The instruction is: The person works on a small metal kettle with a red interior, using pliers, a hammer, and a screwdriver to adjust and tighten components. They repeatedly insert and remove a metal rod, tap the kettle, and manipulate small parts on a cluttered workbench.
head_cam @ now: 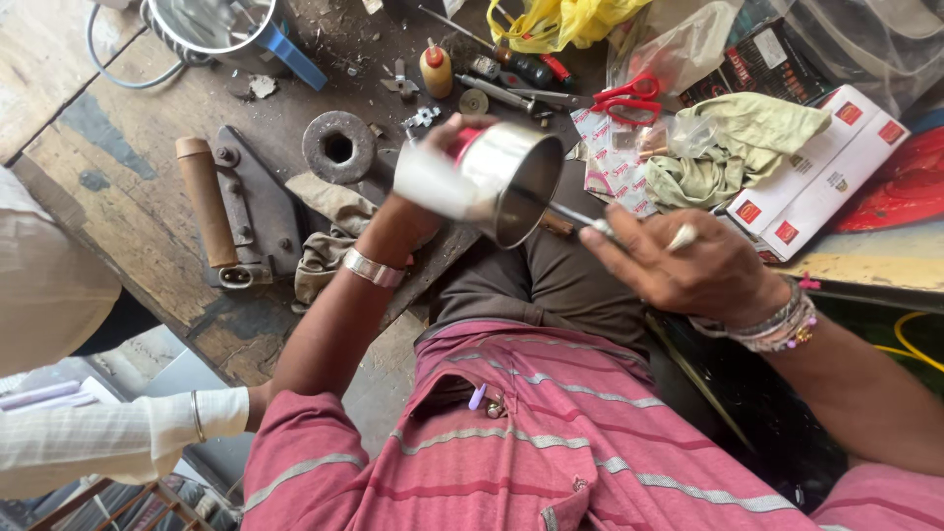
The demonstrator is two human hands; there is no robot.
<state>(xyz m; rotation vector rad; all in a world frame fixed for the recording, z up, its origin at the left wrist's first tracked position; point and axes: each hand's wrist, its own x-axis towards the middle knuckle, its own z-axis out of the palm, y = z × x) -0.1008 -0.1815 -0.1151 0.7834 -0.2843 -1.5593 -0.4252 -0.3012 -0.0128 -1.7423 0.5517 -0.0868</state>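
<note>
Nearest the camera was the person's pink striped shirt [551, 442], with a small clip at its pocket. Above the lap, the left hand [418, 211] held a shiny steel cup [501, 177] tipped on its side, fingers closed around its outer wall, so that the open mouth faced the right hand [688, 265]. That hand's fingers were pinched shut on a thin metal tool [575, 216], whose tip reached into the cup's mouth; the tilt seemingly gave the tool a straight path to the inside. Beyond them the worn wooden desk [128, 216] carried a heavy hand press with a brown handle [211, 202], a thick metal ring [338, 147], a small orange-capped bottle [436, 69], red scissors [629, 96], a crumpled green cloth [733, 147] and a long white-and-red box [821, 167]. At the lower left, another person's white sleeve [108, 438] reached in, apart from the work.
</note>
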